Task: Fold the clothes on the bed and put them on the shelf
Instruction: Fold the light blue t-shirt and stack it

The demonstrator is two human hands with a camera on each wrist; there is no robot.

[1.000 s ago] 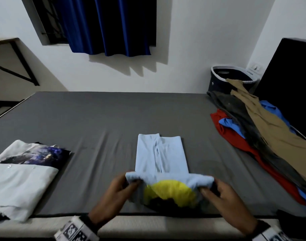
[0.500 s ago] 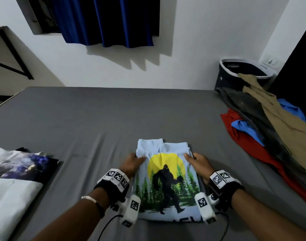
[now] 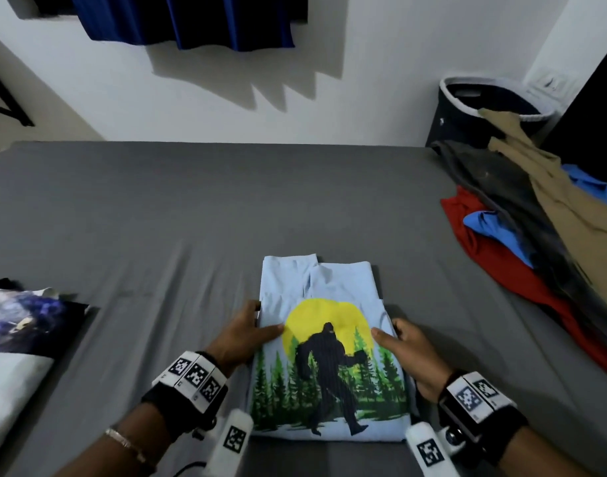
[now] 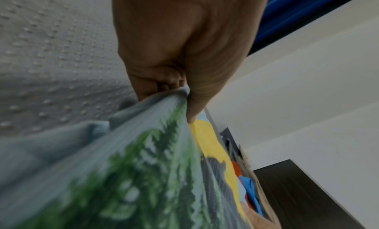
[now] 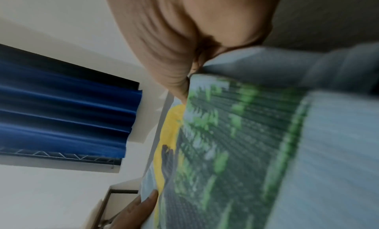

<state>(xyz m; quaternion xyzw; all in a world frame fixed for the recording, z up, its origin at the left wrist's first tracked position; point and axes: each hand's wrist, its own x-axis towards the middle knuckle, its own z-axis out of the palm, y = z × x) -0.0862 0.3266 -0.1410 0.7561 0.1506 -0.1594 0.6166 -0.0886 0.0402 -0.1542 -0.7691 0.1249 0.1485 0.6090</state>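
T-shirt point(image 3: 329, 356), pale blue with its printed half now flipped up over the plain half, lies folded on the bed point(image 3: 157, 218). Our left hand point(image 3: 242, 335) and right hand point(image 3: 407, 352) pinch its side edges, so we judge it nearly ready for the shelf.

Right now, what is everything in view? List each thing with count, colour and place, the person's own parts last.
folded T-shirt: one, light blue with a yellow sun, green trees and a dark figure, centre of the bed, print up.
bed: one, grey sheet, fills the view.
stack of folded clothes: one, white with a dark print on top, left edge of the bed.
pile of unfolded clothes: one; red, blue, dark grey and tan, right side of the bed.
laundry basket: one, dark with a pale rim, behind the pile.
curtain: one, blue, on the wall above.
left hand: grips the shirt's left edge.
right hand: grips its right edge.
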